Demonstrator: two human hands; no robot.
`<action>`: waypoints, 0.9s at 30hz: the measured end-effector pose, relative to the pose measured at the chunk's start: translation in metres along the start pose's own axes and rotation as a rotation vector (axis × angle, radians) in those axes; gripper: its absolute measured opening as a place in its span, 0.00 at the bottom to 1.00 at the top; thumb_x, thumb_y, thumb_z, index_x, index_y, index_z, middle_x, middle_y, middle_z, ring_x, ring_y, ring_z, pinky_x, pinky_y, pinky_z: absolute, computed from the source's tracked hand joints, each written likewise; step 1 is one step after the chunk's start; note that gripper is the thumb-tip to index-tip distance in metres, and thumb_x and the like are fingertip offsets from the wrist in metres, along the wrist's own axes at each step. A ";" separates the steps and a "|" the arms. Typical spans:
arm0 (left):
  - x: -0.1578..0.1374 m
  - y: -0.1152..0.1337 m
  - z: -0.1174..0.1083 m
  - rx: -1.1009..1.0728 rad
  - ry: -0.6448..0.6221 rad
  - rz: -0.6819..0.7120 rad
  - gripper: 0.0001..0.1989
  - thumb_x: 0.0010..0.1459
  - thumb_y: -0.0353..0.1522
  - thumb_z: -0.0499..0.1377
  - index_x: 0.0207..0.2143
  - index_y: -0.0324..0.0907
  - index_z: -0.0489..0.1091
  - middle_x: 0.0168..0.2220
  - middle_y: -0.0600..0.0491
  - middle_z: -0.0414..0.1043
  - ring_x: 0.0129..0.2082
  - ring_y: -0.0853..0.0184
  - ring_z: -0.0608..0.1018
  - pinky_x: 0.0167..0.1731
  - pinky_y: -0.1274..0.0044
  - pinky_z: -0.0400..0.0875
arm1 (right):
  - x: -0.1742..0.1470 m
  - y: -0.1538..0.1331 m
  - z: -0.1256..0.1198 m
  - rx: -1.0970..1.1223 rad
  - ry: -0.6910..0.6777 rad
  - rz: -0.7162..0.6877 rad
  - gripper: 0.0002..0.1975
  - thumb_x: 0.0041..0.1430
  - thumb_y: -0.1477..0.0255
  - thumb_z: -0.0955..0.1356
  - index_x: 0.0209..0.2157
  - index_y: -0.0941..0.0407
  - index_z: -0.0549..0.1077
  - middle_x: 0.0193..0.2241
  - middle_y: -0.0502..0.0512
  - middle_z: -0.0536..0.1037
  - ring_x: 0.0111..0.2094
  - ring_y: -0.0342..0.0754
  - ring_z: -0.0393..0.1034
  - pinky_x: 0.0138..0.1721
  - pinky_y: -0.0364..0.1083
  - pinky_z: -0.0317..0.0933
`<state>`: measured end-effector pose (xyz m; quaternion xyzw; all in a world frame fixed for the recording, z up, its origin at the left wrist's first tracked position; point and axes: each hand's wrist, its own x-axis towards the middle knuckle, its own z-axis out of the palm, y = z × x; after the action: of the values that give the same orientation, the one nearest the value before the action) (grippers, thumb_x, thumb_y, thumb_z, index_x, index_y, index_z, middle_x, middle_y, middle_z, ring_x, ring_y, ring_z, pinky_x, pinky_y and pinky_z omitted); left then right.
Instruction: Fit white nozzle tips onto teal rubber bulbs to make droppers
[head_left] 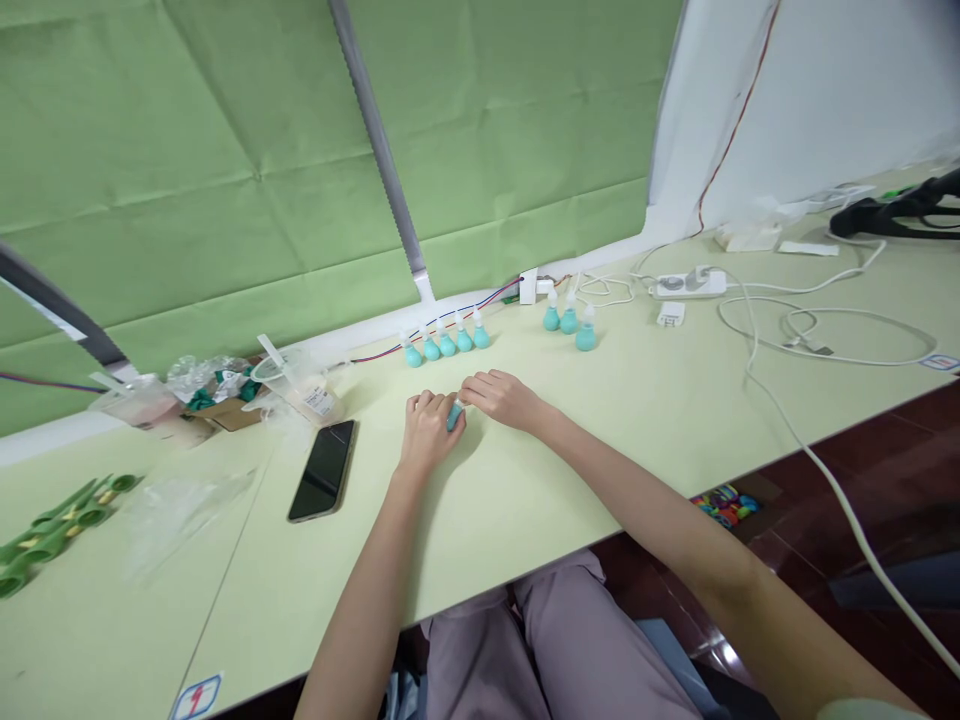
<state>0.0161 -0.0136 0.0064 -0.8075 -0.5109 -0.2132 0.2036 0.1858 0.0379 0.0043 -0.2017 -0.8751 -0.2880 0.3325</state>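
My left hand point(429, 432) is wrapped round a small teal bulb-shaped bottle point(454, 414), held low over the table in front of me. The fingers of my right hand point(504, 398) are closed at its pale top end and cover most of it. Beyond my hands stands a row of several similar teal bottles point(448, 343) with clear pointed tops. Three more teal bottles point(586, 334) stand in a group farther right.
A black phone point(324, 470) lies left of my hands. Plastic cups point(304, 392), a small cardboard box point(234, 412) and green trumpet-shaped pieces point(64, 530) are farther left. A power strip point(688, 285), white charger point(671, 314) and loose white cables point(817, 310) lie right.
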 end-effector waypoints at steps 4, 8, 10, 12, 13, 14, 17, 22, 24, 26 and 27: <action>0.000 -0.003 0.000 0.032 -0.010 0.024 0.13 0.58 0.35 0.49 0.41 0.41 0.67 0.30 0.49 0.71 0.36 0.61 0.67 0.38 0.69 0.55 | 0.002 -0.003 0.001 0.203 -0.075 0.110 0.08 0.63 0.75 0.57 0.33 0.58 0.66 0.31 0.54 0.69 0.34 0.44 0.62 0.32 0.43 0.52; -0.001 -0.012 0.003 0.052 -0.014 0.008 0.14 0.58 0.36 0.49 0.42 0.41 0.67 0.31 0.48 0.71 0.36 0.60 0.67 0.37 0.69 0.55 | 0.004 -0.002 -0.005 0.433 -0.034 0.291 0.08 0.63 0.73 0.57 0.34 0.57 0.65 0.32 0.53 0.68 0.34 0.43 0.63 0.30 0.40 0.54; -0.003 -0.017 0.005 0.060 -0.014 -0.016 0.14 0.57 0.36 0.50 0.42 0.41 0.68 0.31 0.48 0.72 0.36 0.60 0.67 0.37 0.69 0.55 | 0.005 0.001 -0.009 0.461 0.030 0.369 0.08 0.63 0.73 0.57 0.34 0.57 0.65 0.33 0.53 0.69 0.34 0.42 0.64 0.31 0.40 0.55; -0.003 -0.020 0.006 0.053 -0.009 -0.043 0.14 0.57 0.36 0.50 0.42 0.41 0.68 0.31 0.48 0.72 0.36 0.60 0.68 0.37 0.69 0.55 | 0.004 0.003 -0.011 0.417 0.092 0.367 0.08 0.63 0.71 0.58 0.34 0.56 0.66 0.33 0.53 0.70 0.34 0.42 0.64 0.32 0.40 0.55; -0.004 -0.020 0.006 0.045 -0.005 -0.052 0.14 0.57 0.36 0.50 0.43 0.41 0.68 0.32 0.48 0.72 0.36 0.60 0.68 0.37 0.69 0.55 | 0.003 0.004 -0.011 0.379 0.110 0.333 0.08 0.63 0.71 0.59 0.34 0.56 0.66 0.33 0.53 0.70 0.34 0.42 0.64 0.32 0.40 0.55; -0.004 -0.019 0.006 0.035 -0.001 -0.056 0.14 0.57 0.36 0.50 0.43 0.41 0.68 0.32 0.48 0.72 0.36 0.60 0.68 0.37 0.69 0.55 | 0.002 0.004 -0.010 0.335 0.119 0.283 0.07 0.62 0.70 0.59 0.34 0.56 0.67 0.33 0.52 0.71 0.34 0.42 0.64 0.33 0.41 0.54; -0.002 -0.013 0.004 0.009 0.001 -0.038 0.14 0.57 0.36 0.50 0.43 0.41 0.67 0.31 0.48 0.72 0.35 0.61 0.68 0.37 0.69 0.56 | -0.002 0.002 -0.002 0.212 0.105 0.129 0.07 0.62 0.72 0.60 0.35 0.55 0.69 0.33 0.52 0.72 0.33 0.42 0.64 0.31 0.42 0.53; 0.000 -0.003 0.001 0.000 0.010 0.012 0.14 0.58 0.36 0.49 0.43 0.40 0.67 0.31 0.49 0.72 0.36 0.61 0.67 0.37 0.69 0.56 | -0.006 -0.001 0.007 0.129 0.086 0.075 0.10 0.62 0.77 0.57 0.33 0.56 0.69 0.32 0.52 0.72 0.32 0.42 0.63 0.30 0.42 0.51; 0.001 -0.002 0.001 0.007 0.014 0.021 0.15 0.58 0.36 0.49 0.44 0.40 0.67 0.31 0.48 0.72 0.36 0.61 0.67 0.37 0.69 0.55 | -0.005 -0.001 0.005 0.119 0.061 0.074 0.10 0.63 0.76 0.57 0.33 0.57 0.68 0.32 0.53 0.71 0.33 0.43 0.63 0.30 0.43 0.51; 0.000 -0.002 0.001 0.020 0.013 0.031 0.15 0.58 0.36 0.49 0.44 0.40 0.67 0.30 0.48 0.71 0.35 0.61 0.67 0.37 0.69 0.55 | -0.004 -0.001 0.003 0.115 0.020 0.072 0.10 0.63 0.76 0.57 0.33 0.57 0.67 0.32 0.54 0.71 0.33 0.43 0.63 0.30 0.43 0.52; 0.000 -0.002 0.001 0.026 0.010 0.037 0.15 0.58 0.36 0.49 0.43 0.40 0.67 0.30 0.48 0.71 0.35 0.61 0.67 0.37 0.69 0.55 | -0.003 -0.001 0.002 0.119 0.000 0.075 0.10 0.63 0.76 0.56 0.33 0.58 0.67 0.32 0.54 0.70 0.34 0.43 0.63 0.30 0.43 0.52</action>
<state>0.0143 -0.0119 0.0060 -0.8129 -0.4977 -0.2067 0.2208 0.1864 0.0376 0.0009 -0.2143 -0.8825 -0.2228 0.3543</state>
